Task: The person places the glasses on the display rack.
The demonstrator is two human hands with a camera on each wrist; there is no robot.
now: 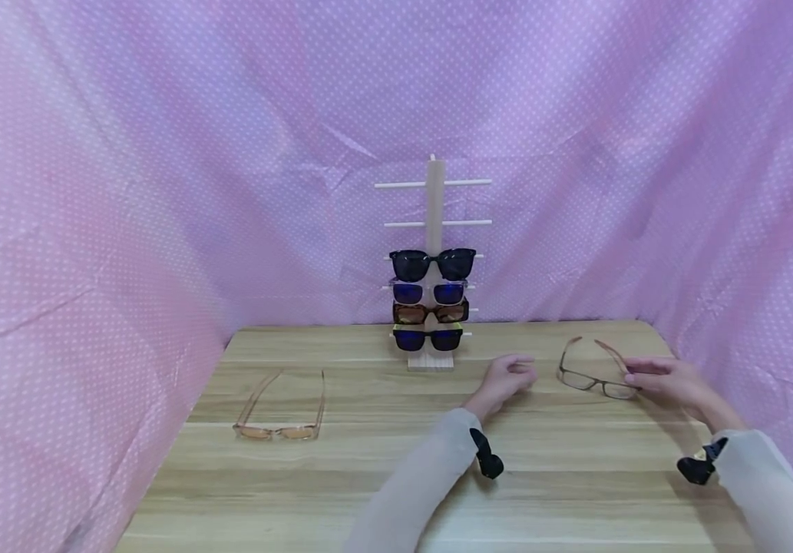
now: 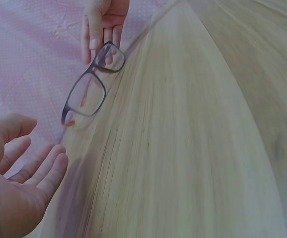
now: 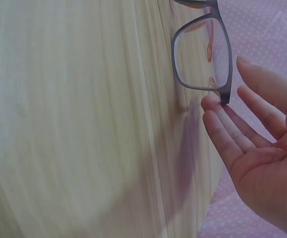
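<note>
A pair of eyeglasses (image 1: 597, 382) with a dark front frame, clear lenses and brownish temples stands at the right of the wooden table, temples unfolded and pointing to the back. My right hand (image 1: 672, 384) is at its right end; in the right wrist view, loosely extended fingers (image 3: 228, 131) reach the frame's corner while the thumb stays apart from it. To the left of the eyeglasses, my left hand (image 1: 504, 380) holds nothing, its fingers (image 2: 46, 171) relaxed and a short gap from the frame in the left wrist view.
A wooden display stand (image 1: 434, 207) at the back middle carries several sunglasses (image 1: 431, 312) on its lower pegs; its two top pegs are bare. Glasses with tinted lenses and pale temples (image 1: 275, 433) lie unfolded on the table's left (image 1: 216, 476). Pink dotted cloth (image 1: 285, 153) surrounds the table.
</note>
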